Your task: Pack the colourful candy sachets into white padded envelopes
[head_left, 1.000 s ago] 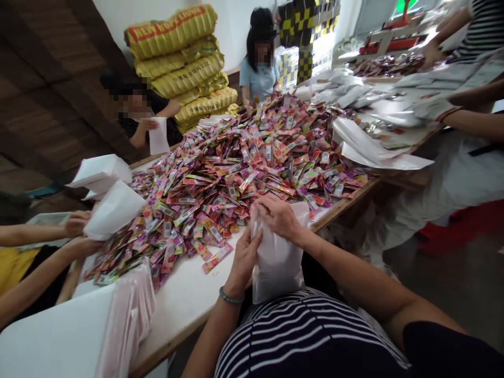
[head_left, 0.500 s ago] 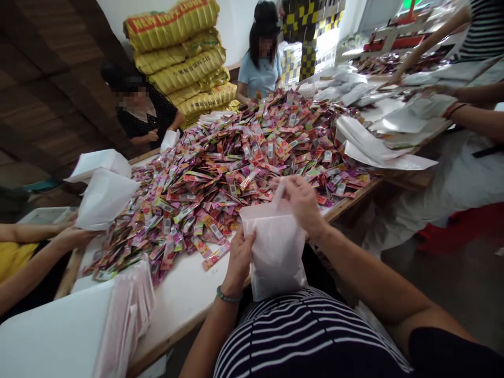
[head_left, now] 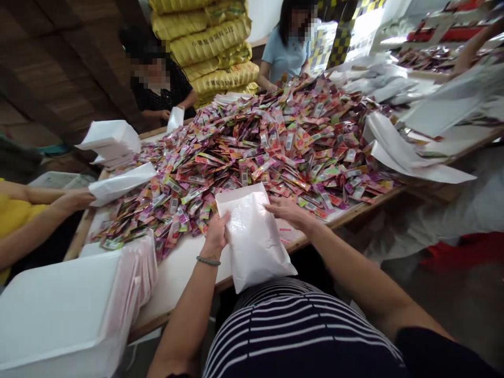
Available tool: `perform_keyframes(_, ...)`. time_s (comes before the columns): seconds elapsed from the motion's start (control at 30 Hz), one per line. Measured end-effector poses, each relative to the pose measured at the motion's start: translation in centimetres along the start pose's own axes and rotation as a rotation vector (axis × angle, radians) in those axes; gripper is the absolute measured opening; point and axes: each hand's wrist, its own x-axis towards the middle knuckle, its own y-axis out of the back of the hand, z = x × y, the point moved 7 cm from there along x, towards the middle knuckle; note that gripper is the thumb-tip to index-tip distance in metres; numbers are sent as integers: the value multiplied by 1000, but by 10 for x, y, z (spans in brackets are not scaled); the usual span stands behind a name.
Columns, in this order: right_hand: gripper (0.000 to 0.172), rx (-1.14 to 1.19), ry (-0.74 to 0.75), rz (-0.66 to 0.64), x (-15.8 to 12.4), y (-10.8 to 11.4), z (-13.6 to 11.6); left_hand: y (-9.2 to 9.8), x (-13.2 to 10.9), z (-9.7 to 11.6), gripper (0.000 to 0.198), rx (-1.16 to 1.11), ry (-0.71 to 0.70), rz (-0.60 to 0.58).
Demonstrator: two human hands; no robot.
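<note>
I hold a white plastic bag (head_left: pixel 254 239) over the near table edge, its mouth toward the heap. My left hand (head_left: pixel 216 231) grips the bag's left side, fingers closed on it. My right hand (head_left: pixel 289 212) pinches the bag's right upper edge, fingers partly stretched along it. Just beyond the bag lies a big heap of small colourful sachets (head_left: pixel 275 142) covering the white table (head_left: pixel 177 273).
A stack of white bags (head_left: pixel 66 310) lies at the near left. A person's hands at the left hold another white bag (head_left: pixel 122 184). Two people stand at the far side by yellow sacks (head_left: pixel 212 47). Loose white bags (head_left: pixel 397 152) lie at the right.
My right hand has come off the bag's mouth and moved to its right edge. The bag now lies flatter and tilted toward the heap. The view has shifted left and down.
</note>
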Motion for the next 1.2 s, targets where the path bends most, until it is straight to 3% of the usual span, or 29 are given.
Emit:
perform_keyframes(0.07,39,253,-134,-58,28,-29,14,2,0,-5,54,16,-5,-13)
perform_keyframes(0.13,44,383,-196,-71,40,-41,29,8,-1,-9,58,96,-36,-15)
perform_keyframes(0.2,45,394,-187,-35,44,-37,43,17,0,-13,52,200,-73,13)
perform_keyframes(0.3,36,220,-131,2,43,-22,55,32,3,-20,34,289,-94,86)
perform_keyframes(0.4,24,-105,77,15,35,-9,40,37,2,-13,25,442,-166,112)
perform_keyframes(0.5,16,-456,444,55,16,-2,5,27,-9,16,23,742,-446,24)
perform_keyframes(0.57,20,-630,606,36,1,-1,-7,19,-21,31,20,910,-632,-85)
perform_keyframes(0.67,30,-821,701,-34,-14,-1,-3,19,-38,32,31,1188,-759,-203)
perform_keyframes(0.9,36,-1047,659,-278,-20,-6,50,22,-59,-13,45,1787,-719,-311)
perform_keyframes(1.03,44,-1184,602,-347,-31,-6,56,17,-72,-17,47,1904,-690,-317)
perform_keyframes(1.13,38,-1113,556,-301,-43,2,45,25,-80,0,40,1751,-632,-149)
perform_keyframes(1.2,38,-975,495,-148,-46,9,33,41,-76,7,32,1545,-431,53)
